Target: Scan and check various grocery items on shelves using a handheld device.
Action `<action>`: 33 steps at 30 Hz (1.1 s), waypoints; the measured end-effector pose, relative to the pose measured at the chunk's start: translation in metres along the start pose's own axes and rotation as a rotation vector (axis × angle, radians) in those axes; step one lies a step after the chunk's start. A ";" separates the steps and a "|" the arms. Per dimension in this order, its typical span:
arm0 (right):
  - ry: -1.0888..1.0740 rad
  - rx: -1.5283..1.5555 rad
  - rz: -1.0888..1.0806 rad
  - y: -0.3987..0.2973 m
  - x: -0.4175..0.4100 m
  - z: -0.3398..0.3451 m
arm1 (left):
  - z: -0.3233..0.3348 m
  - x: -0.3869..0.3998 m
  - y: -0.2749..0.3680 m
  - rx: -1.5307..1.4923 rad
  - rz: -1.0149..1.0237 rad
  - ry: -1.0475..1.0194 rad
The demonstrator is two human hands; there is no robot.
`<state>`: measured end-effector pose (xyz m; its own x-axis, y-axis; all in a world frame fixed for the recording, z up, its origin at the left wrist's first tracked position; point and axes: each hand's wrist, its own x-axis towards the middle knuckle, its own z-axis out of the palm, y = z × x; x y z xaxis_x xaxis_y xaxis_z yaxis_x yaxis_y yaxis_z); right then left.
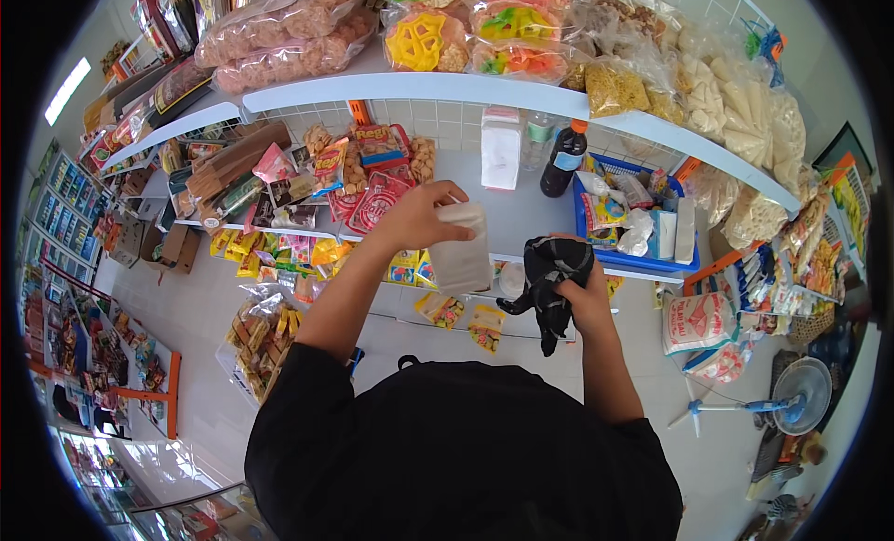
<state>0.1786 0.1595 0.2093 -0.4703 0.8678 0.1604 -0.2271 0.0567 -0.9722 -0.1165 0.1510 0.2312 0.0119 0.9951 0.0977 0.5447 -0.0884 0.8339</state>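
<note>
My left hand (426, 216) grips a white rectangular plastic-wrapped pack (461, 255) by its upper end, in front of the shelf edge. In my right hand (587, 296) is a bunched black cloth (552, 275) with thin light lines, its ends hanging down. Behind them runs the grey middle shelf (457, 165). Upright on it are a white pack (500, 153), a clear bottle (538, 132) and a dark bottle with an orange cap (564, 160). A blue plastic basket (628, 260) of mixed small goods stands just right of the dark bottle.
Snack packets (370, 171) are heaped on the shelf's left. Bagged crackers (419, 42) fill the shelf overhead, whose white front edge (419, 86) juts out. More packets (440, 310) lie on the lower shelf. A fan (800, 394) and sacks (700, 321) stand at right, a snack-filled crate (262, 338) at left.
</note>
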 end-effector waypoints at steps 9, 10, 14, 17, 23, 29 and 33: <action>-0.376 -0.285 0.126 0.002 -0.010 0.003 | -0.013 0.030 0.018 -0.020 0.000 -0.249; -0.374 -0.286 0.128 0.001 -0.011 0.004 | -0.013 0.031 0.019 -0.019 0.003 -0.266; -0.379 -0.304 0.115 0.003 -0.010 0.004 | -0.011 0.031 0.021 -0.023 -0.004 -0.302; -0.301 -0.270 0.115 0.007 -0.013 0.002 | -0.008 0.032 0.018 -0.011 0.022 -0.282; 0.217 -0.019 -0.087 0.018 -0.018 0.006 | 0.050 0.020 -0.031 -0.799 -0.095 0.326; 0.456 0.153 0.020 0.036 0.004 0.000 | 0.134 -0.033 -0.021 -1.464 -0.171 0.290; 0.379 0.165 0.005 0.037 0.001 0.007 | 0.143 -0.052 -0.025 -1.083 -0.033 0.221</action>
<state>0.1632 0.1590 0.1748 -0.1310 0.9900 0.0518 -0.3741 -0.0009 -0.9274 -0.0112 0.1074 0.1273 -0.1978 0.9776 0.0719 -0.4814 -0.1608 0.8616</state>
